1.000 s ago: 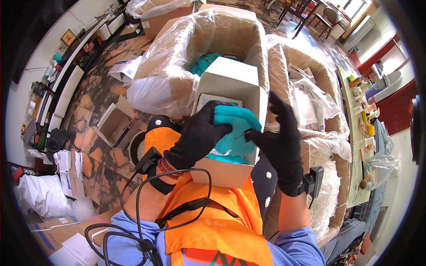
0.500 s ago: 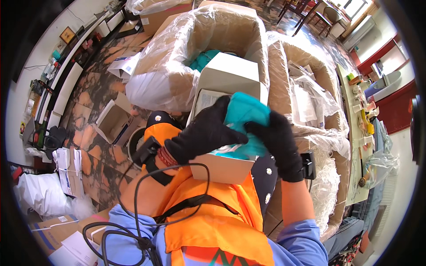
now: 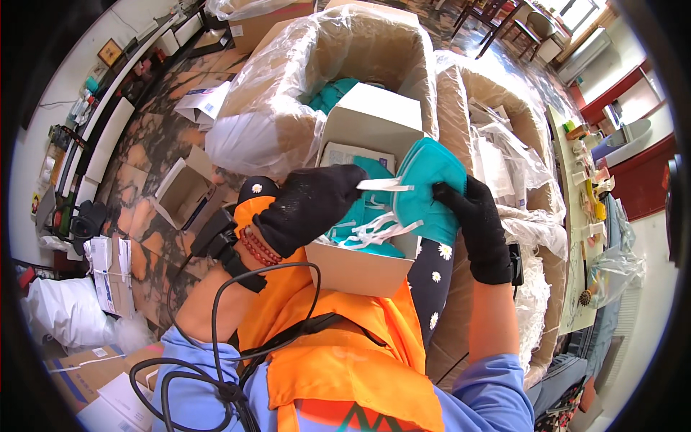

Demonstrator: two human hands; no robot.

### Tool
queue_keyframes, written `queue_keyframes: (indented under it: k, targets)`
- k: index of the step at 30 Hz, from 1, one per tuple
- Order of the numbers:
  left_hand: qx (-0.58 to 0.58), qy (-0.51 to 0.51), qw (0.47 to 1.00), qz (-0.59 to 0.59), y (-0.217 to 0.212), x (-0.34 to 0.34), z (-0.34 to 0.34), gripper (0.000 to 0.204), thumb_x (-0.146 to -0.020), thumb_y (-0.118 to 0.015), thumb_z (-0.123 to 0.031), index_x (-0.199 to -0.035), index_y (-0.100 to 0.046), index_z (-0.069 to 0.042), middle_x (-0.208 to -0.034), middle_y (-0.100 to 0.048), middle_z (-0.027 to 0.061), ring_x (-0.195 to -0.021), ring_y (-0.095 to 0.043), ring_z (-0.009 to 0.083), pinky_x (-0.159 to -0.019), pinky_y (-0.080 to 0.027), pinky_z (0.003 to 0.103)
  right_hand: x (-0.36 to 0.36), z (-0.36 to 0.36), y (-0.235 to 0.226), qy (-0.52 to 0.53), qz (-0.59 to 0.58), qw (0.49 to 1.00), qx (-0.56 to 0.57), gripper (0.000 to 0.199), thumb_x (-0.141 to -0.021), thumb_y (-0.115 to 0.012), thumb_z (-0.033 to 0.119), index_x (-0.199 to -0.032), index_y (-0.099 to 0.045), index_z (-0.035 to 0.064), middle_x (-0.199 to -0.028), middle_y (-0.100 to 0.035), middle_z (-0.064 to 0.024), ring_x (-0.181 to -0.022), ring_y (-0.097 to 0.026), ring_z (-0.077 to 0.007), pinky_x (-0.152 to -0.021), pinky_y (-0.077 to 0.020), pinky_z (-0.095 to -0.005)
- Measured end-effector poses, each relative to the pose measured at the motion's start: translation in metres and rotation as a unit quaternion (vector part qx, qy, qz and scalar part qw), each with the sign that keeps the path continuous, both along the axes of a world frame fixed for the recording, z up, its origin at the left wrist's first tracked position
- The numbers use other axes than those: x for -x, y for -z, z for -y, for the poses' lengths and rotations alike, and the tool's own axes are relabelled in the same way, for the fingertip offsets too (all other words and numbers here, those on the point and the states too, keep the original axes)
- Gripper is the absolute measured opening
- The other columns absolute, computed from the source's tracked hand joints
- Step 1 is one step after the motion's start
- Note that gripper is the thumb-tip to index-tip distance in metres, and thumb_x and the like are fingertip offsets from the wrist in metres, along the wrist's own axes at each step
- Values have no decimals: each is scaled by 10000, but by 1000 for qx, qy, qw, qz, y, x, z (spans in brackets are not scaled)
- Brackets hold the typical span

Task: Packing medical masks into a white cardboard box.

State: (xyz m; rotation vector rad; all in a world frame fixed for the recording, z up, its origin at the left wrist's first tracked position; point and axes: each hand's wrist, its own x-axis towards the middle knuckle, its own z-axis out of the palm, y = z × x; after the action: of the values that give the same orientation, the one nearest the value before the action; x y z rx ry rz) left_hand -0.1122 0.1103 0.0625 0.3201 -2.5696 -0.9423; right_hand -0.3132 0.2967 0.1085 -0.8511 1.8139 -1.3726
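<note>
In black gloves, both my hands are over an open cardboard box (image 3: pixel 360 272) on my lap. My right hand (image 3: pixel 473 223) grips a teal folded face mask (image 3: pixel 432 189), perhaps a small stack, by its right edge, above the box's right side. My left hand (image 3: pixel 313 209) is closed on the end of the mask's white ear loop (image 3: pixel 385 185), which is stretched straight between the hands. More teal masks with white loops (image 3: pixel 378 230) lie inside the box. A printed paper (image 3: pixel 360 155) stands at its far end. The left fingertips are partly hidden.
Ahead stands a big carton lined with clear plastic (image 3: pixel 259 79), with teal masks (image 3: pixel 335 93) in it. Another lined carton (image 3: pixel 453 122) at the right holds packaging scraps. An opened box (image 3: pixel 187 194) lies on the floor at left. A black cable (image 3: pixel 216 302) loops over my left arm.
My hands have drawn apart: the right moved right with the mask, the left moved back left, pulling an ear loop taut. The masks inside the box now show.
</note>
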Motion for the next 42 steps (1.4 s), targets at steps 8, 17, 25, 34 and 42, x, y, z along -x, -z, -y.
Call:
queue_keyframes:
  k: [8,17,25,34,42]
  targets:
    - [237,-172,956,-30,10,-28,42,143,-856,-650,-103,-985,-668,-45,-911,-665,159,-859,-659,352,-775,-528,432,30,-28,13,126,10,991,49,270,-927,-675,236,-1091,-704,23,-949,-697,-18,-847,-623,-94,-807,-489,-267]
    - [-441,25,893,87,-15,-28,35,263,-1009,-581,-277,-1009,-697,-40,-744,-592,-9,-666,-540,68,-589,-416,211,35,-33,44,88,134,978,135,301,-1016,-564,195,-1203,-657,-22,-1059,-704,-72,-962,-650,-108,-853,-511,-267]
    - [-579,99,792,165,-27,-39,28,319,-987,-585,-272,-1099,-690,7,-781,-601,25,-642,-589,112,-592,-495,233,38,-36,50,105,72,987,96,368,-1021,-558,251,-1259,-628,-22,-1127,-692,-94,-992,-653,-139,-890,-519,-296]
    - [-399,80,876,257,-12,-16,-1,262,-998,-557,-233,-1130,-680,-43,-786,-622,64,-708,-679,155,-684,-567,309,-22,-18,0,36,416,868,270,368,-947,-593,242,-1186,-635,-35,-1117,-689,-213,-957,-684,-326,-872,-545,-411]
    - [115,195,970,87,-54,-21,-7,179,-938,-608,-200,-999,-664,-42,-910,-673,147,-877,-665,356,-758,-533,430,-45,-4,-25,-417,-28,903,-98,403,-882,-754,236,-1192,-648,3,-1251,-646,-153,-1015,-663,-231,-923,-505,-353]
